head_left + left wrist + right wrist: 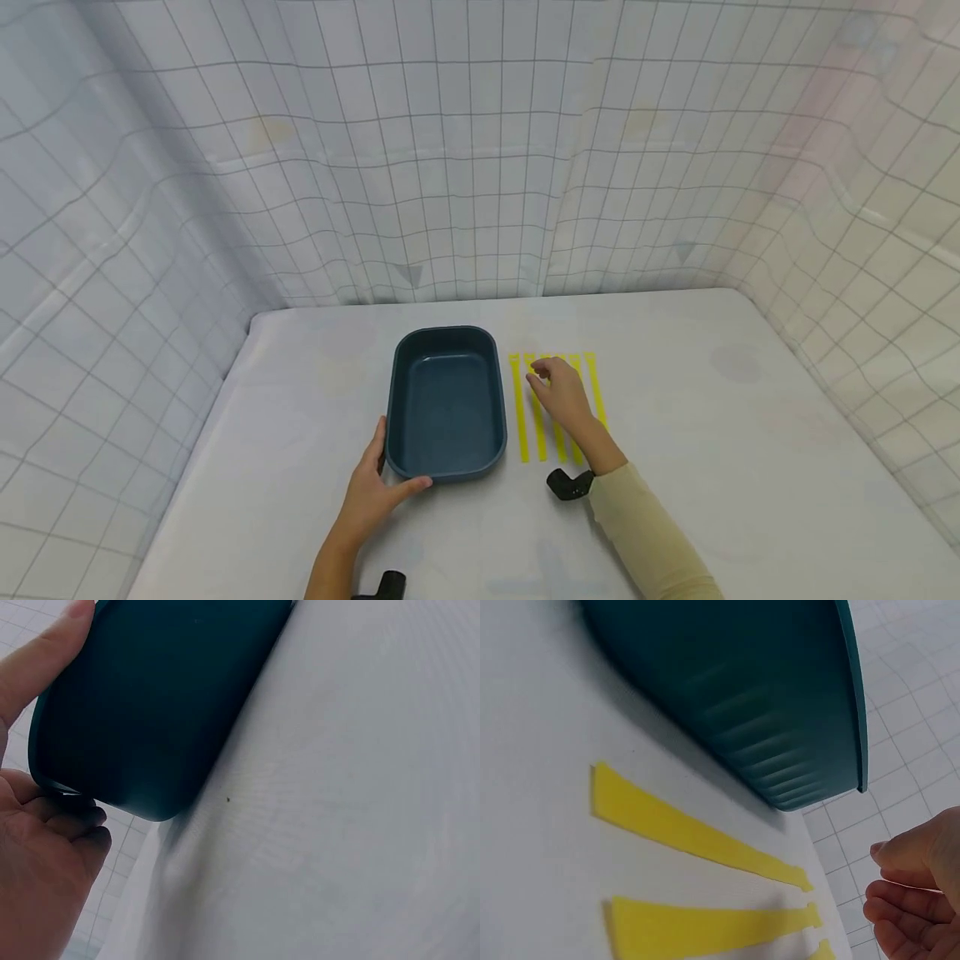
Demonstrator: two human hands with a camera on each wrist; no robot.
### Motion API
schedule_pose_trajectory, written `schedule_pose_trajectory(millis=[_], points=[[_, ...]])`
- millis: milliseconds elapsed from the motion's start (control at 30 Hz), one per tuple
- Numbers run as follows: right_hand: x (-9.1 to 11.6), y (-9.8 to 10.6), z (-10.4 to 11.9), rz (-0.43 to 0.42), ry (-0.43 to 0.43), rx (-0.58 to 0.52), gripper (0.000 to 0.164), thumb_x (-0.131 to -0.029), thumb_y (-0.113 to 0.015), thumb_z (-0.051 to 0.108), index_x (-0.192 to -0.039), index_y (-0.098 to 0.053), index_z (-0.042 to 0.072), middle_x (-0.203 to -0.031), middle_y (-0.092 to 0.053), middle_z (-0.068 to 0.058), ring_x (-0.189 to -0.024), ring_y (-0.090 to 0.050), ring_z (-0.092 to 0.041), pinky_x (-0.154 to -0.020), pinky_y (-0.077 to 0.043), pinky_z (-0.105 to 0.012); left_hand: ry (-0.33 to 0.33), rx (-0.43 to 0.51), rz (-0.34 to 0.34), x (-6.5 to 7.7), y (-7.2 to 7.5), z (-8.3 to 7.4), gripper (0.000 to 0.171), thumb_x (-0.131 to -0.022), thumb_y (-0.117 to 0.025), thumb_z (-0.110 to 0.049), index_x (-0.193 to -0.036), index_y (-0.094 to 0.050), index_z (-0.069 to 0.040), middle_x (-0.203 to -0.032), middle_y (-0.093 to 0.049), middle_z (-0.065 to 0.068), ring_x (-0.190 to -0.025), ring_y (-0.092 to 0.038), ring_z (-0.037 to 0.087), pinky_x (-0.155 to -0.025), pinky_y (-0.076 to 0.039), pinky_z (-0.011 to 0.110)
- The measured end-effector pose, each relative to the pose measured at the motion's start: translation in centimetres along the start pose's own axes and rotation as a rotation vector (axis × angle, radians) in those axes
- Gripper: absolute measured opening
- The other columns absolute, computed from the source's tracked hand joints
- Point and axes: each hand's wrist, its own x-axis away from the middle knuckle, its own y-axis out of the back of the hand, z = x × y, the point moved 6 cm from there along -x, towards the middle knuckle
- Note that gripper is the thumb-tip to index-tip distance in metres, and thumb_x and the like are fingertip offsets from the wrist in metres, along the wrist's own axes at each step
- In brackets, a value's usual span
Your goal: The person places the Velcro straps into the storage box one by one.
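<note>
So our left hand (pixel 371 485) has its grip wrapped round the near-left corner of the dark teal bin (pixel 447 404), thumb along the near rim, fingers on the left side. The bin sits on the white surface (pixel 300 400). Just right of it there's a row of yellow strips (pixel 520 408), and our right hand (pixel 564 396) is above them, grip loosely curved, thumb slightly apart, nothing pinched.

From above, the head view faces forward-down; both wrist views, close in, share the bin (pixel 447 412).
</note>
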Motion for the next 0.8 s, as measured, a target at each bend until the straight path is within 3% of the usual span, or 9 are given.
schedule_pose_trajectory(millis=[500,633,800], points=[[-3.1,-2.3,-1.2,0.112,-0.111,0.061,0.016,-0.085,-0.066,0.007,-0.099,-0.067,-0.001,-0.096,-0.065,-0.013,-0.087,-0.060,-0.024,-0.078,-0.050,-0.037,0.015,-0.030,-0.005,-0.1,0.1,0.1,0.112,-0.068,-0.082,-0.032,-0.147,-0.008,-0.004,-0.151,-0.010,0.014,-0.137,-0.013,0.030,-0.106,-0.024,0.044],[-4.0,-2.8,-1.4,0.134,-0.128,0.052,0.019,-0.084,-0.065,0.005,-0.102,-0.066,-0.003,-0.098,-0.064,-0.015,-0.090,-0.060,-0.026,-0.081,-0.050,-0.038,0.022,-0.024,-0.012,0.0,0.1,0.1,0.112,-0.067,-0.082,-0.032,-0.147,-0.009,-0.003,-0.151,-0.010,0.013,-0.137,-0.013,0.030,-0.106,-0.024,0.044],[-5.0,-3.2,-2.1,0.129,-0.210,-0.017,0.022,-0.084,-0.065,0.003,-0.105,-0.065,-0.004,-0.101,-0.064,-0.016,-0.089,-0.060,-0.025,-0.083,-0.050,-0.036,0.007,-0.027,-0.016,0.0,0.1,0.0,0.111,-0.068,-0.082,-0.031,-0.147,-0.010,-0.001,-0.151,-0.011,0.015,-0.136,-0.014,0.031,-0.105,-0.025,0.045]])
